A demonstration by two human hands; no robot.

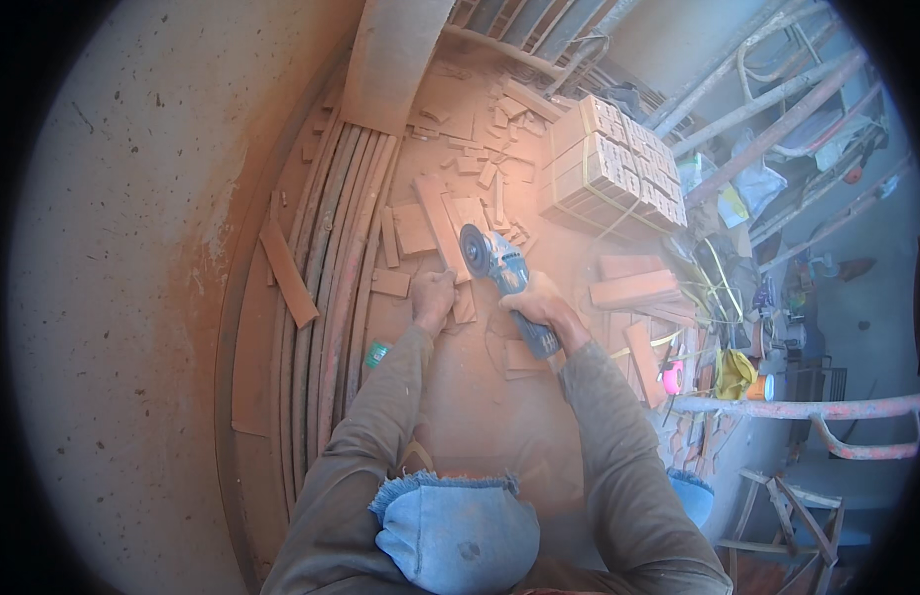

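One angle grinder (pixel 512 285) is held in the right hand (pixel 539 300), fingers wrapped around the body. The single disc (pixel 473 250) stands at the right edge of one long tile strip (pixel 440 223); contact cannot be confirmed. The left hand (pixel 433 299) is narrow, fingers closed on the near end of the strip, which lies on the dusty floor (pixel 494 407).

Left limit: one bundle of long poles (pixel 346 258), running beside the wall (pixel 132 297); one loose tile piece (pixel 288 276) lies across the poles. Right limit: one strapped tile stack (pixel 613 169) and, nearer the person, several loose tiles (pixel 633 288). Far side: scattered offcuts (pixel 488 175), too many and too overlapped to count. Open room: the floor between the two forearms. One green object (pixel 376 353) lies near the left forearm.
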